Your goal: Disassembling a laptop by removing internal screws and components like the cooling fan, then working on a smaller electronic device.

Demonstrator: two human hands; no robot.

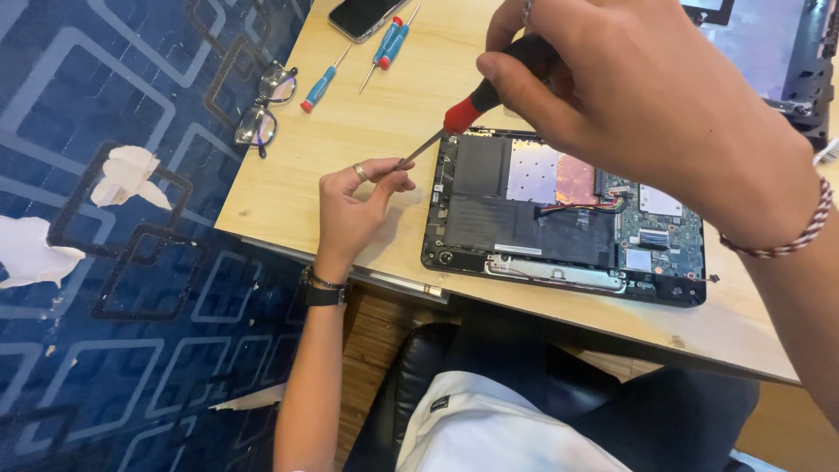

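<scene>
Red-handled screwdriver [489, 87] in right hand [647, 96], left hand [354, 210] seemingly pinching its tip.

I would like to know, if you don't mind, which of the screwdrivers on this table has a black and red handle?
The one in the right hand: the black-and-red screwdriver. The other screwdrivers lying near the phone have blue handles with red caps.

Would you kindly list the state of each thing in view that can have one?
Black laptop: bottom cover off, boards and battery exposed.
Red-and-black-handled screwdriver: gripped by the right hand, tip pinched by the left hand.
Three small blue-handled screwdrivers: lying loose on the wooden table.
Black-framed glasses: folded, at the table edge.
Dark smartphone: screen dark.
</scene>
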